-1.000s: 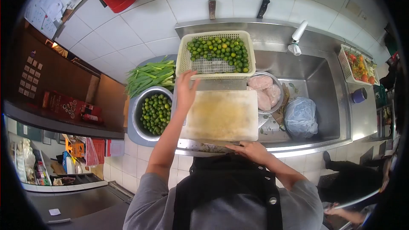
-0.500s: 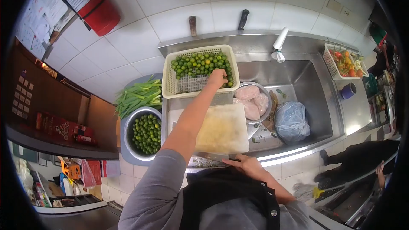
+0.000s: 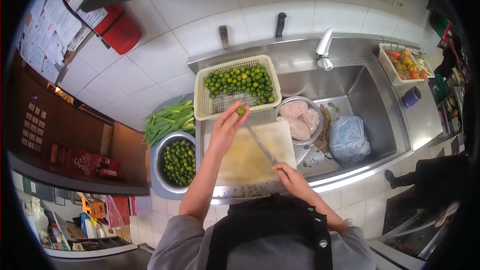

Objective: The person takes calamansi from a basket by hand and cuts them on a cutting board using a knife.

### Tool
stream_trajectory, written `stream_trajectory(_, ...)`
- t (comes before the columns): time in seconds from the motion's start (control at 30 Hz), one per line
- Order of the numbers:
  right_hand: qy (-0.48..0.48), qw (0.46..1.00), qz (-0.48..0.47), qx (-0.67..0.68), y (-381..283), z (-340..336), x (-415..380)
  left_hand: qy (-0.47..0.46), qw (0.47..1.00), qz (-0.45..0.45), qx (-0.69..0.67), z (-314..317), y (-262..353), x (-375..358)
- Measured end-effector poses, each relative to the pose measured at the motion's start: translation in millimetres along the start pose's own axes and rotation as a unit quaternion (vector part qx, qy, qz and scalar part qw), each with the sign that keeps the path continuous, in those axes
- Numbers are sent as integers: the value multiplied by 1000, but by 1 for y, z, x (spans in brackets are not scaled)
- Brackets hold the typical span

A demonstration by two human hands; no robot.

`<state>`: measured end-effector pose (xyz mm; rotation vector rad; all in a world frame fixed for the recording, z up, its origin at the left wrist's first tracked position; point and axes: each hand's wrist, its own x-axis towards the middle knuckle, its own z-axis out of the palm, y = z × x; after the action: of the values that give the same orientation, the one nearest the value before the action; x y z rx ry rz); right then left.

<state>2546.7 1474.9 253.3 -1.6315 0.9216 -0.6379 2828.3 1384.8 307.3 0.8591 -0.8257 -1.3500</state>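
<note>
My left hand [image 3: 227, 127] is closed around a small green calamansi lime [image 3: 241, 110], held in the fingertips above the back edge of the cutting board [image 3: 240, 162]. In my right hand [image 3: 291, 179] is the handle of a knife [image 3: 259, 142]. Its blade slants up and left over the board, the tip close to the lime. Behind the board stands a cream plastic basket [image 3: 200, 102] with many more limes, its mesh floor partly bare. To the left a metal bowl [image 3: 159, 165] is full of similar limes. The board's surface is stained yellowish.
Right of the board, a metal bowl [image 3: 318, 131] of raw, pale meat sits in the sink [image 3: 380, 115] beside a tied plastic bag [image 3: 346, 140]. Green onion stalks [image 3: 167, 122] lie at left. A faucet [image 3: 325, 50] rises behind. Another person's dark-clothed leg [image 3: 420, 172] shows at right.
My left hand has come out of the basket toward me with a lime. My right hand has raised the knife from the board's front edge, and its blade now points over the board.
</note>
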Motion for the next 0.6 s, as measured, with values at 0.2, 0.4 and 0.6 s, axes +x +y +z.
stream_trajectory(0.2,131,989,-46,58,-63,27,47,45,988,21,149,5,-15,-89)
stream_trajectory(0.4,108,990,-67,62,-57,41,66,50,969,46,240,10,-27,-123)
stream_trajectory(0.6,57,994,-86,29,-53,47,58,75,965,23,251,6,-33,-142)
